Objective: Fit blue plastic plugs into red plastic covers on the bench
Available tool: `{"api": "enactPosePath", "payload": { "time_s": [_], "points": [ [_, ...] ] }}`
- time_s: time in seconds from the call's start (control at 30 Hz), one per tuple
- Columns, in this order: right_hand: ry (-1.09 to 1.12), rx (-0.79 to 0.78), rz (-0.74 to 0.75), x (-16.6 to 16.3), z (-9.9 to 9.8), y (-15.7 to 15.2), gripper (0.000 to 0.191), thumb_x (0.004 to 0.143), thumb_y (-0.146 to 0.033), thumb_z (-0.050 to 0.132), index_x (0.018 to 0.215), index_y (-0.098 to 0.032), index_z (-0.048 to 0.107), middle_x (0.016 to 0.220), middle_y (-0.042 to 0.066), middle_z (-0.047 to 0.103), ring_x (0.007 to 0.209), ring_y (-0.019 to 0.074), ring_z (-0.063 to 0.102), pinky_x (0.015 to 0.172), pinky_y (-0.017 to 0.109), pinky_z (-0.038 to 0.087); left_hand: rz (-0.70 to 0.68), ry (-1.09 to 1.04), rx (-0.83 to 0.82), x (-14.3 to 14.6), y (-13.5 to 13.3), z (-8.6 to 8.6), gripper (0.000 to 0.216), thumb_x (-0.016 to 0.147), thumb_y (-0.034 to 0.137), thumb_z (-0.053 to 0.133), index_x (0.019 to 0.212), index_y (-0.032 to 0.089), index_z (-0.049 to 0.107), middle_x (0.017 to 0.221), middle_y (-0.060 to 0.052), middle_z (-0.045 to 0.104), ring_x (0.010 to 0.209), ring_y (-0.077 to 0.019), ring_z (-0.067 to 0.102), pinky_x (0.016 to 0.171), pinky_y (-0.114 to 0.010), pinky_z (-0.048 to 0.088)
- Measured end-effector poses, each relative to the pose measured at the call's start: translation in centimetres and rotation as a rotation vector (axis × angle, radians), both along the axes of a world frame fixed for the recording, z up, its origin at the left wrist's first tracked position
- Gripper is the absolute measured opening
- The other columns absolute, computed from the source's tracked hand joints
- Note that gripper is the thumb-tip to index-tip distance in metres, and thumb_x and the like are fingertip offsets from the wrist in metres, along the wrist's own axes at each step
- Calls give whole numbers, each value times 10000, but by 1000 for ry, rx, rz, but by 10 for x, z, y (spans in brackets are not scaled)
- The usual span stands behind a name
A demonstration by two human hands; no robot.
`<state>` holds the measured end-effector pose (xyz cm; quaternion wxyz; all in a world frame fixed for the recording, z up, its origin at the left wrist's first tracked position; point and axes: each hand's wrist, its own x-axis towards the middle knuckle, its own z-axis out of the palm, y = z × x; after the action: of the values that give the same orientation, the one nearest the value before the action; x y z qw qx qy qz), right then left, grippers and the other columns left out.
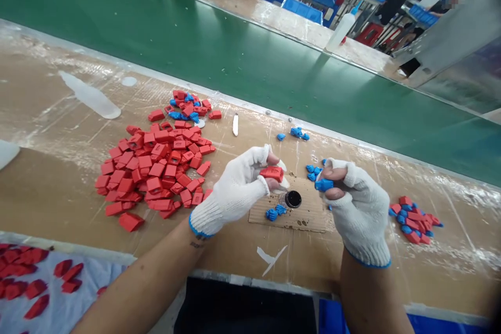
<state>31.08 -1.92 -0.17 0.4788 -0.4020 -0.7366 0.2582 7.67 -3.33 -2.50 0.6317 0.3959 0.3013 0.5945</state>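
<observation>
My left hand [245, 180], in a white glove with bare fingertips, pinches a red plastic block [271, 173] with dark slots on its side. My right hand [358, 206], gloved the same way, holds a small blue plastic piece [324, 185] between thumb and fingers. The two parts are apart, a short way from each other. Just below and between them a small round pot of dark liquid [293, 199] stands on a piece of cardboard [309, 220]. Blue fist-shaped pieces [275, 213] lie beside the pot, and more blue pieces [312, 171] lie behind my right hand.
A large heap of red blocks [156, 167] covers the table's left. Red-and-blue pieces [417, 220] are piled at the right. Beyond runs a green conveyor belt [235, 57], with a white squeeze bottle [341, 32] on its far side. More red parts [35, 287] lie lower left. Other people sit across.
</observation>
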Motion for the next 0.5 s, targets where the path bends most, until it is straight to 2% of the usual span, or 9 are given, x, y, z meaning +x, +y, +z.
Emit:
{"api": "enactPosePath", "payload": {
  "time_s": [0.13, 0.23, 0.37, 0.5],
  "points": [
    [144, -18, 47, -14, -4, -7, 139, 1023, -402, 761, 1076, -274, 763, 941, 46, 712, 805, 213, 677, 726, 414, 588, -14, -69, -25, 7, -6, -4, 350, 807, 366, 935, 988, 182, 698, 831, -23, 713, 712, -148, 717, 727, -308, 655],
    [189, -10, 107, -18, -5, -9, 172, 1025, -440, 768, 1090, -281, 772, 955, 41, 722, 826, 214, 686, 780, 425, 599, -13, -91, -46, 12, -9, -9, 431, 747, 454, 992, 966, 185, 737, 828, -25, 720, 713, -155, 720, 710, -306, 644],
    [226, -16, 162, -22, -4, -10, 225, 1031, -478, 756, 1147, -286, 781, 1065, 61, 768, 977, 248, 757, 896, 452, 644, -60, -111, -66, 15, -12, -12, 421, 725, 446, 1010, 957, 185, 776, 825, -31, 726, 718, -162, 718, 688, -303, 626],
    [196, 20, 165, -25, -2, -11, 216, 1031, -467, 755, 1119, -274, 798, 1061, 68, 793, 960, 258, 795, 867, 458, 695, -59, -114, -27, 16, -14, -12, 354, 755, 404, 997, 955, 197, 790, 886, -33, 740, 722, -141, 721, 677, -268, 616]
  ]
}}
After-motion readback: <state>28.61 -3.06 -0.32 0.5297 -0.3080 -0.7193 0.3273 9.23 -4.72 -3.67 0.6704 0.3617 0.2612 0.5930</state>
